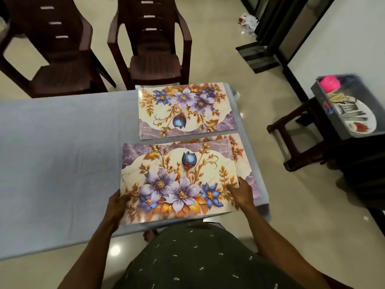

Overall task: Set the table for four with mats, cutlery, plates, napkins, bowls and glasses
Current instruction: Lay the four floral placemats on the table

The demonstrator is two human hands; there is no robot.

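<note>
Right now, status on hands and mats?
Left hand and right hand grip the near mat by its sides, over another mat. Far mat laid flat. Cutlery tray untouched. Nothing blocking.

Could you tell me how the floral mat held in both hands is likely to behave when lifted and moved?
The mat looks thin, so probably light. Held at both ends by the left hand and right hand, it stays fairly flat, suggesting semi-stiff. Its glossy face may slide on the tablecloth.
</note>
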